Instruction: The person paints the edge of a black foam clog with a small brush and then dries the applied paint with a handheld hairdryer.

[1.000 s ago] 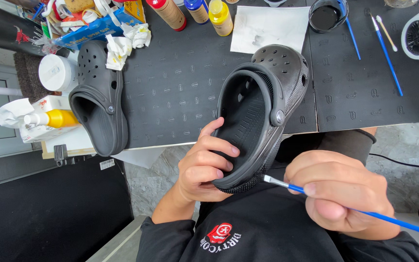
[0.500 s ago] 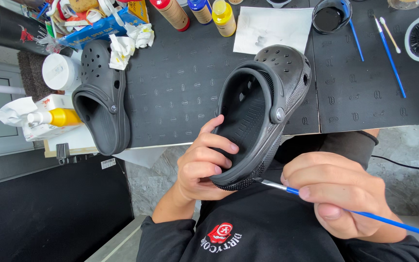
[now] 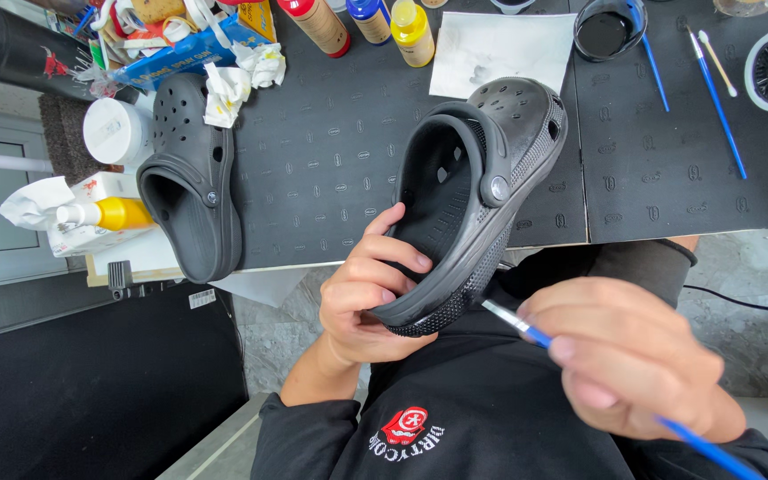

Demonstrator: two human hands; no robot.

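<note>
Holding black clog (image 3: 477,191) up off the desk (image 3: 331,169), toe pointing away, heel end near chest; left hand (image 3: 362,298) curling round the heel rim, fingers inside the opening, thumb side under the sole. Pinching blue-handled brush (image 3: 526,331) in right hand (image 3: 628,360), fingers closed on the handle, tip touching the textured sole edge at the heel. Judging the step: painting the edge band; keeping strokes short and along the band, steadying the shoe firmly with the left hand, loading little paint so nothing runs into the tread pattern. Noting second black clog (image 3: 190,182) lying on the desk to the left, well apart. Lying on dark patterned mat: white paper sheet (image 3: 500,49), dish of black paint (image 3: 604,31), two more blue brushes (image 3: 713,98), paint bottles (image 3: 412,27), crumpled tissues (image 3: 224,89). Showing grey stone-look floor below the desk edge.
</note>
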